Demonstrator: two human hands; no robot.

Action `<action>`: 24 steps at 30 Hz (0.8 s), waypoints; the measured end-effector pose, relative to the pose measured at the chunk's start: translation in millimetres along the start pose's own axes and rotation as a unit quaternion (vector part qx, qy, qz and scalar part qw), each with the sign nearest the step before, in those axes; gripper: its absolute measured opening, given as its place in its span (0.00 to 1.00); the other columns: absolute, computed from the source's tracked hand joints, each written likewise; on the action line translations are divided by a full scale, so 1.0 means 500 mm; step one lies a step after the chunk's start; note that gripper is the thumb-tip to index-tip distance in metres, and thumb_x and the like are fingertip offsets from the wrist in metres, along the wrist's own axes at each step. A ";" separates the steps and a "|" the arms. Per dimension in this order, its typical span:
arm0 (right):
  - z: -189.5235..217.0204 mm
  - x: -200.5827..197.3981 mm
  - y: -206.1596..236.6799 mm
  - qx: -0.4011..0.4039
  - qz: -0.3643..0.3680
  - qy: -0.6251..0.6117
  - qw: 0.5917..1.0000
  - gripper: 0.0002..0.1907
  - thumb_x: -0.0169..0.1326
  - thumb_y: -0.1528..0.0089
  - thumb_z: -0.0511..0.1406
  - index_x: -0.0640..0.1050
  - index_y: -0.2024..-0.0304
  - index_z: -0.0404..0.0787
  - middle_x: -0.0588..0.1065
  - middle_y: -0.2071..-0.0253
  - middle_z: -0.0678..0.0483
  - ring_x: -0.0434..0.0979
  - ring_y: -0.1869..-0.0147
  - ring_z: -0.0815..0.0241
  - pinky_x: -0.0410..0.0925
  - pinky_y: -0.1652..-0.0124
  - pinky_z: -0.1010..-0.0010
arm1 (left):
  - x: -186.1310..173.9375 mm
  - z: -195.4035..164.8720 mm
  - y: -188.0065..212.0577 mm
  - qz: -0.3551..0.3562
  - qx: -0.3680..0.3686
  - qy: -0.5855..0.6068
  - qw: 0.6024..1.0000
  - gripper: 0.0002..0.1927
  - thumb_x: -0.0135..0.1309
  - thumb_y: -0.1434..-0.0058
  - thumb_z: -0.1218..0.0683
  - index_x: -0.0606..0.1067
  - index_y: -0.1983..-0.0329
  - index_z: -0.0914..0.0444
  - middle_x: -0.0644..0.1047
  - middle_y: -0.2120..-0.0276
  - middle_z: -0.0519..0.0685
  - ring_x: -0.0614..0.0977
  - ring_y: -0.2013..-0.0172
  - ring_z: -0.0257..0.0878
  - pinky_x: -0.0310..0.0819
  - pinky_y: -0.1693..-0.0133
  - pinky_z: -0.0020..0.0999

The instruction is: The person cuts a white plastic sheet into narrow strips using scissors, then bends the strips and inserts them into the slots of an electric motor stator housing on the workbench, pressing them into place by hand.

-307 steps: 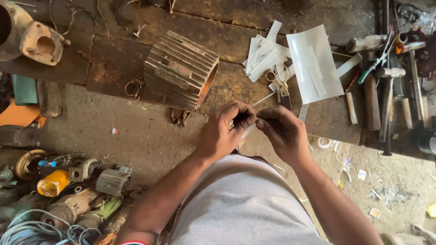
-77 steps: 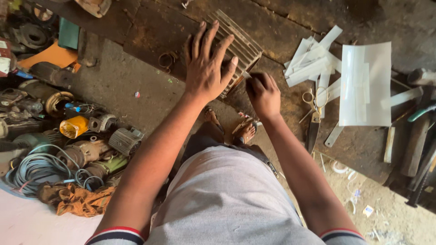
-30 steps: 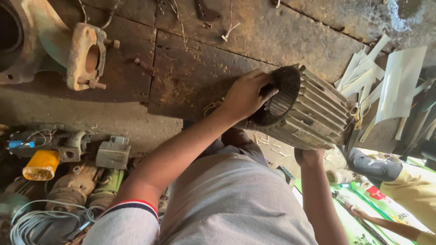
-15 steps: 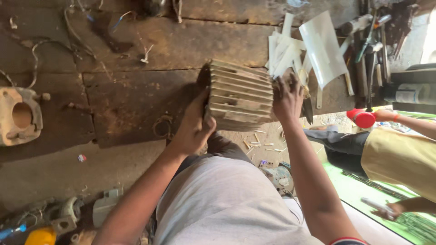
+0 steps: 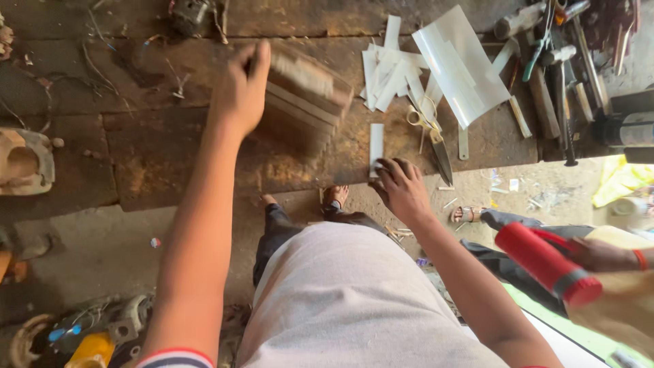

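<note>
On the rusty workbench our left hand grips the top edge of a ribbed metal motor housing, fingers curled over it; housing is blurred, looks tilted. Our right hand rests at the bench edge, fingertips pinching the lower end of a white paper strip. Scissors lie just beside, under the pile of white sheets. Another person's hand holds a red cylinder lower right.
</note>
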State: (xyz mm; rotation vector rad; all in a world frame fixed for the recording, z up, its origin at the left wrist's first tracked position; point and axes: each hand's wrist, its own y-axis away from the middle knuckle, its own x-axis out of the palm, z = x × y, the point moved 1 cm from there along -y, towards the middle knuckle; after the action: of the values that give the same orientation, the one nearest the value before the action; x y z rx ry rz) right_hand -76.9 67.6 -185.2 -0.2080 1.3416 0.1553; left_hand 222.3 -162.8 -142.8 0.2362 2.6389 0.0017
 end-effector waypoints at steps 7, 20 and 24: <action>-0.093 -0.037 0.040 -0.012 -0.087 -0.162 0.983 0.11 0.59 0.39 0.27 0.80 0.53 0.39 0.78 0.52 0.50 0.77 0.49 0.49 0.73 0.52 0.61 | 0.079 -0.087 -0.154 0.071 -0.059 -0.191 0.977 0.36 0.40 0.28 0.29 0.79 0.60 0.63 0.81 0.64 0.61 0.83 0.61 0.56 0.73 0.57 0.54; -0.172 -0.263 0.022 0.054 -0.059 -0.388 0.918 0.07 0.62 0.37 0.29 0.80 0.56 0.35 0.81 0.61 0.50 0.84 0.61 0.60 0.76 0.62 0.72 | 0.325 -0.341 0.262 0.032 0.296 -0.077 0.952 0.08 0.61 0.39 0.61 0.79 0.57 0.59 0.81 0.54 0.49 0.84 0.51 0.45 0.80 0.48 0.41; -0.136 -0.297 0.008 0.004 -0.041 -0.430 0.902 0.06 0.61 0.37 0.28 0.80 0.57 0.35 0.80 0.61 0.51 0.85 0.60 0.60 0.79 0.60 0.71 | 0.342 -0.343 0.343 0.039 0.137 0.010 0.990 0.10 0.63 0.40 0.61 0.80 0.54 0.62 0.83 0.58 0.50 0.86 0.56 0.44 0.81 0.54 0.38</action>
State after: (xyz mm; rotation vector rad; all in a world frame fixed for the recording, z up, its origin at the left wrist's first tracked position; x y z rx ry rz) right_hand -175.1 56.4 -55.0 -0.1578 0.4485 0.1454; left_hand 21.9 41.8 -64.7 0.4339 2.6419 -0.3362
